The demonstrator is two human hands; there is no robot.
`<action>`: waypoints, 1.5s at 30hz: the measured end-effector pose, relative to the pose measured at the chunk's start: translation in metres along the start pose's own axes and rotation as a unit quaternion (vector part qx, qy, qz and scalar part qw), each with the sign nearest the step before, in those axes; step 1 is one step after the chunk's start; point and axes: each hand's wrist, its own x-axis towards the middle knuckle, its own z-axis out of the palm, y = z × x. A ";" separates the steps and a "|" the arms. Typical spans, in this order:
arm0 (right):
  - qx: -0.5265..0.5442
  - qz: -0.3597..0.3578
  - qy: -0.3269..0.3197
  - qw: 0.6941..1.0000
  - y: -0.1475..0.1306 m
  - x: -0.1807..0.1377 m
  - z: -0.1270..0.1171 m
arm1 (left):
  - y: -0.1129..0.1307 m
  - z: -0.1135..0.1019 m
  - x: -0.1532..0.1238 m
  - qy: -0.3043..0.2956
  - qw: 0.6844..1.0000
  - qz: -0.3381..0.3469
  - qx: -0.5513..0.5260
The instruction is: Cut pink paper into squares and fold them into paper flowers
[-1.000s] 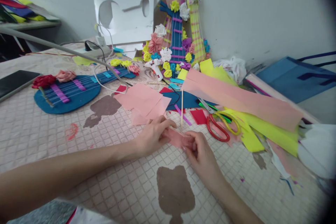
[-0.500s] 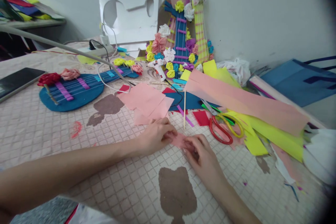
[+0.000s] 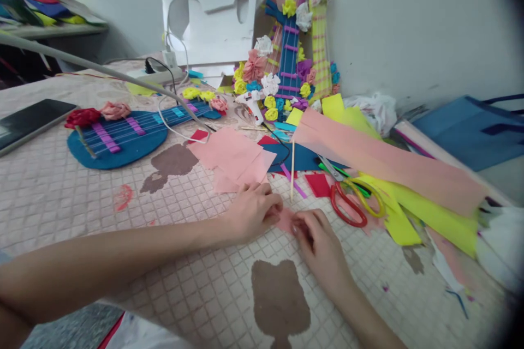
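Note:
A small pink piece of crepe paper (image 3: 285, 221) is stretched between my two hands just above the tablecloth. My left hand (image 3: 252, 212) pinches its left edge, fingers curled. On the opposite edge, my right hand (image 3: 317, 237) grips it between thumb and fingertips. Much of the piece is hidden behind the fingers. Just beyond my left hand lies a loose stack of pink paper squares (image 3: 237, 155). A thin wooden stick (image 3: 292, 172) points toward the piece from behind. Scissors (image 3: 350, 202) with one red and one yellow handle lie right of my right hand.
A blue guitar-shaped craft (image 3: 118, 147) with paper flowers lies at left, near a phone (image 3: 35, 120). Behind are a white glue gun (image 3: 251, 104), a cable, and upright flower-covered guitars (image 3: 289, 60). Long pink (image 3: 388, 158) and yellow paper strips and a blue bag (image 3: 470, 131) fill the right.
My hands have drawn slightly closer together, and less of the pink paper shows between them. The whole view has shifted a little, so things appear slightly further right.

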 end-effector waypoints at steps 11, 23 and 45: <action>-0.018 -0.071 -0.029 0.997 0.001 -0.003 -0.014 | -0.006 -0.002 0.002 -0.002 0.999 0.001 -0.045; 0.070 -0.032 0.006 0.997 0.001 -0.001 -0.015 | -0.008 -0.001 0.002 -0.002 0.998 0.004 -0.056; 0.048 0.023 0.002 0.999 -0.001 0.001 -0.004 | -0.006 -0.002 0.002 -0.013 0.999 -0.008 -0.052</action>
